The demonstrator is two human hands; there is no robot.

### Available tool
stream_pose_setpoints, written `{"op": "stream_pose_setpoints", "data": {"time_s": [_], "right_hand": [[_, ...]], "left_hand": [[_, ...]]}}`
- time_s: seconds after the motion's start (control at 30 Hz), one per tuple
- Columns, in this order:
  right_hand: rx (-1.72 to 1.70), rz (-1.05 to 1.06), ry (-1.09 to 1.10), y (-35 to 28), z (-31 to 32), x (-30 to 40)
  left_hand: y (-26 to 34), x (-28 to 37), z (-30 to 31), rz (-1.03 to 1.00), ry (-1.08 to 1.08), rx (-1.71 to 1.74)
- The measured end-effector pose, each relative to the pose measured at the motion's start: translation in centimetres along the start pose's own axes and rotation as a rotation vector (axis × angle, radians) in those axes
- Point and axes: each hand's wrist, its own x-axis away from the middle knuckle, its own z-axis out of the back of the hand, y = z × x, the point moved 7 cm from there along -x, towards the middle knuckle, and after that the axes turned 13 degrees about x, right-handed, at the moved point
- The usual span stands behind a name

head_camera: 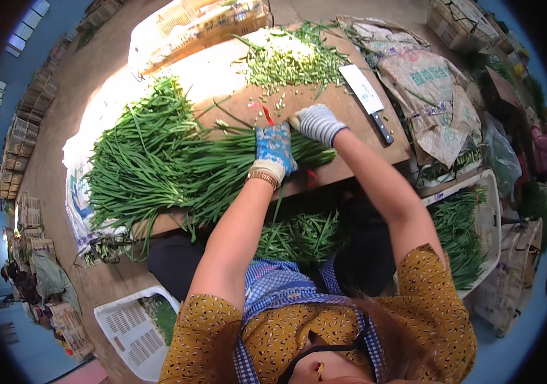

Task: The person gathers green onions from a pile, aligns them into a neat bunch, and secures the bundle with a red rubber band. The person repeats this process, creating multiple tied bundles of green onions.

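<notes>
My left hand (273,150), in a blue patterned glove, grips a bundle of long green chives (225,156) lying across the wooden board (369,153). A red strip (267,115) sticks up beside its fingertips. Just to the right, my right hand (317,124), in a striped glove, is curled above the bundle's cut-stem end; whether its fingertips pinch anything is hidden. A bigger heap of loose chives (139,158) covers the board's left side. The cleaver (363,92) rests flat at the right, its black handle towards me. Chopped stem pieces (285,60) are piled at the far side.
A plastic crate (201,33) stands beyond the board, in bright sunlight. Woven sacks (422,91) lie along the right. A white basket (489,225) of greens is near my right elbow, another white basket (132,331) at lower left. Cut greens (302,235) lie below the board's edge.
</notes>
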Motion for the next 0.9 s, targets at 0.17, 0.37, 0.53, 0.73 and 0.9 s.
{"op": "stream_pose_setpoints", "data": {"time_s": [0.17,0.37,0.53,0.73,0.9], "right_hand": [[-0.011,-0.047,0.031,0.4,3.0,-1.3],[-0.361,0.015,-0.051,-3.9,2.8,-3.7],[-0.376,-0.205,-0.073,-2.1,0.4,-5.9],[-0.237,-0.346,-0.248,3.6,-1.2,-4.0],[0.124,0.060,0.169,-1.2,3.7,-2.4]], "left_hand": [[-0.3,0.3,0.3,0.074,-0.109,0.006],[0.9,-0.3,-0.3,0.027,-0.049,-0.382],[0.2,-0.1,-0.5,0.028,0.056,-0.223],[1.1,1.3,1.0,0.022,0.088,0.009],[0.7,0.7,0.2,0.102,-0.012,-0.093]]}}
